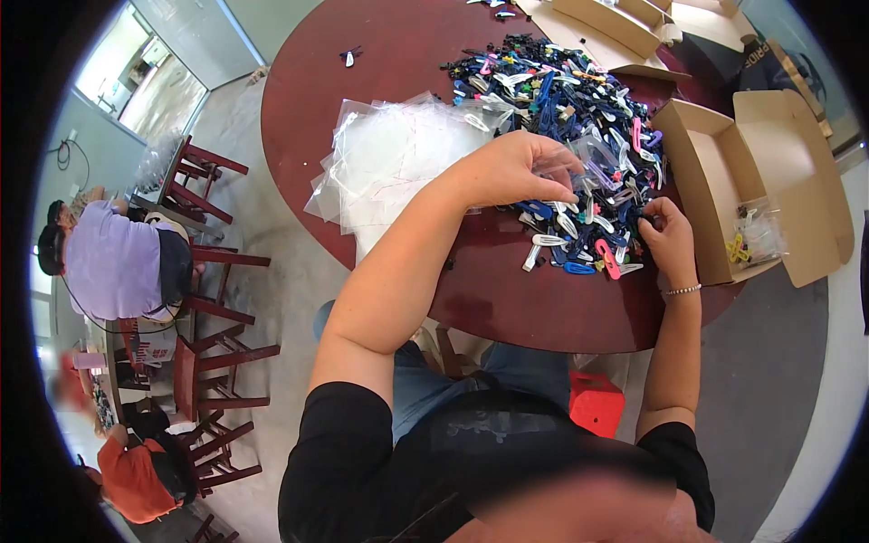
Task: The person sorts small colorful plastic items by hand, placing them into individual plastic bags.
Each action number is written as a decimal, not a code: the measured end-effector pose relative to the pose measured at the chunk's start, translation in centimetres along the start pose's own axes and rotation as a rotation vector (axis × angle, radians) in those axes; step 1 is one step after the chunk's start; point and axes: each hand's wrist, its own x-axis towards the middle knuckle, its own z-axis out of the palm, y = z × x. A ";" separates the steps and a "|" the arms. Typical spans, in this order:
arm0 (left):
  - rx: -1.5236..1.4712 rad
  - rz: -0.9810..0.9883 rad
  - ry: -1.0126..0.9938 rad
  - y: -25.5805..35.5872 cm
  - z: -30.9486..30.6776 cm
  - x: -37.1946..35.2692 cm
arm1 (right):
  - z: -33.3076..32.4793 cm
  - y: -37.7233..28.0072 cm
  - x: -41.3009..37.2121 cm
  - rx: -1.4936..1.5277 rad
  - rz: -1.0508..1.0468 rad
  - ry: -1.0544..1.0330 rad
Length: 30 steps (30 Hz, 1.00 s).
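A large heap of hair clips [552,104] in black, blue, white and pink lies on the dark red round table [507,312]. Over the heap's near left side, my left hand [523,170] pinches a small clear plastic bag [593,163]. At the heap's right edge, my right hand [668,237] has its thumb and fingers closed on a small dark clip. A pink clip [607,259] lies between the hands, nearer the table's front edge. Flat clear bags [389,154] form a loose stack left of the heap, partly behind my left forearm.
An open cardboard box [715,172] right of the heap holds filled bags [759,237]. More cardboard [606,32] lies at the back. Two clips [350,58] sit far left on the table. Two people sit at another table on the left, near wooden stools [217,362].
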 end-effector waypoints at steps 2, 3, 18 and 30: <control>0.041 0.029 -0.008 -0.1 -0.1 0.0 | -0.2 0.2 0.1 0.053 0.004 -0.004; 0.042 0.031 -0.003 -0.2 -0.1 0.0 | -0.5 0.0 0.1 0.180 0.068 -0.028; -0.132 -0.089 -0.019 0.0 -0.3 0.0 | -2.8 -16.1 3.9 0.270 -0.228 -0.373; -0.183 -0.134 -0.024 0.1 -0.6 0.0 | 0.6 -15.3 5.2 0.347 -0.353 -0.156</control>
